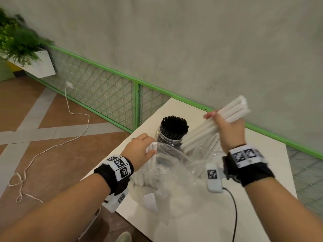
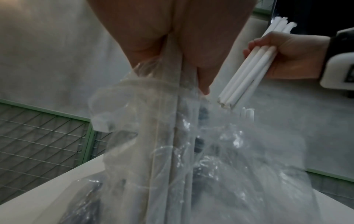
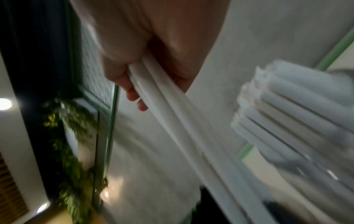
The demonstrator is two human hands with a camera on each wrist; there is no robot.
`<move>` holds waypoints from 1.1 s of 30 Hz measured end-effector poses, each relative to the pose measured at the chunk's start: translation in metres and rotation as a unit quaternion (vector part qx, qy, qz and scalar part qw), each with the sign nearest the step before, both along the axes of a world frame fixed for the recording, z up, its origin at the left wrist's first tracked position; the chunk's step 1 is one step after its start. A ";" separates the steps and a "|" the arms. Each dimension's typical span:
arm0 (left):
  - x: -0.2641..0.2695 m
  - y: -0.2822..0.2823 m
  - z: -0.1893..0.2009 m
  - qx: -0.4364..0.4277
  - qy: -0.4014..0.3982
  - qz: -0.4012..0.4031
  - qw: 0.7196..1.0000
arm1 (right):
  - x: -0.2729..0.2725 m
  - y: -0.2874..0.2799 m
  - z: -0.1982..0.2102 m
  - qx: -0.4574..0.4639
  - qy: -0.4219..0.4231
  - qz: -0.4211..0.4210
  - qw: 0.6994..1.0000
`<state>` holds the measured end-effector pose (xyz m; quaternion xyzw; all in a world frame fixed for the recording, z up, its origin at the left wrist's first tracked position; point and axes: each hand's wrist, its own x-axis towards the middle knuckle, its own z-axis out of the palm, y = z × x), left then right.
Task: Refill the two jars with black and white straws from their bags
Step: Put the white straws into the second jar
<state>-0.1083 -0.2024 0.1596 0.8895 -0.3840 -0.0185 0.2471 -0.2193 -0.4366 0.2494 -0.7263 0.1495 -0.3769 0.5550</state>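
Note:
A clear jar packed with black straws (image 1: pixel 173 131) stands at the table's far side. Right of it a second clear jar (image 1: pixel 208 152) holds some white straws. My right hand (image 1: pixel 229 131) grips a bundle of white straws (image 1: pixel 215 124) tilted above that jar, lower ends near its mouth. The same bundle (image 2: pixel 249 75) and right hand (image 2: pixel 287 57) show in the left wrist view, and blurred in the right wrist view as straws (image 3: pixel 172 113) under my right hand (image 3: pixel 143 53). My left hand (image 1: pixel 141 149) grips the mouth of the clear plastic bag (image 1: pixel 171 172) with white straws inside it (image 1: pixel 151 148).
The white table (image 1: pixel 192 224) ends just left of my left wrist, with tiled floor below. A green mesh railing (image 1: pixel 136 105) runs behind the table. A black cable (image 1: pixel 235 210) trails from my right wrist camera. A planter (image 1: pixel 35 65) and white cord (image 1: pixel 52 147) lie far left.

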 end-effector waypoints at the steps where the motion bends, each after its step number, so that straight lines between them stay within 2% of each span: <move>1: 0.000 0.000 0.000 0.000 0.000 -0.001 1.000 | -0.002 -0.010 0.012 0.000 -0.020 -0.029 0.999; 3: 0.000 0.000 0.000 0.000 -0.002 -0.003 1.000 | -0.005 -0.028 0.021 0.004 -0.043 -0.061 0.997; 5: 0.000 -0.001 0.000 0.002 -0.001 -0.002 1.000 | -0.006 -0.041 0.018 -0.007 -0.031 -0.075 0.997; 8: 0.000 -0.002 0.001 0.004 -0.001 0.000 1.000 | 0.000 -0.049 -0.003 -0.015 0.021 -0.086 0.996; 11: -0.001 -0.002 0.001 0.003 -0.003 0.002 1.000 | 0.009 -0.052 -0.037 0.037 0.071 -0.096 0.992; 14: -0.001 -0.003 0.002 0.002 -0.003 0.006 1.000 | 0.014 -0.053 -0.064 0.087 0.079 -0.086 0.989; 16: -0.001 -0.003 0.001 0.003 -0.001 0.008 1.000 | 0.019 -0.055 -0.065 0.083 0.071 -0.087 0.990; 19: 0.000 -0.002 0.000 0.002 -0.001 0.008 1.000 | 0.026 -0.060 -0.056 0.034 0.082 -0.080 0.993; 21: 0.000 -0.002 0.000 -0.004 -0.002 0.008 1.000 | 0.030 -0.061 -0.055 -0.039 0.107 -0.047 0.992; 24: 0.000 -0.002 0.000 -0.001 -0.002 0.011 1.000 | 0.030 -0.054 -0.063 -0.160 0.206 0.005 0.965; 26: 0.001 -0.002 0.000 0.002 -0.001 0.012 1.000 | 0.030 -0.050 -0.072 -0.227 0.232 0.002 0.946; 29: 0.001 -0.003 0.001 0.003 0.001 0.011 1.000 | 0.028 -0.049 -0.076 -0.281 0.185 -0.006 0.942; 33: 0.002 -0.003 0.000 0.004 -0.001 0.013 1.000 | 0.027 -0.053 -0.065 -0.303 0.101 -0.063 0.945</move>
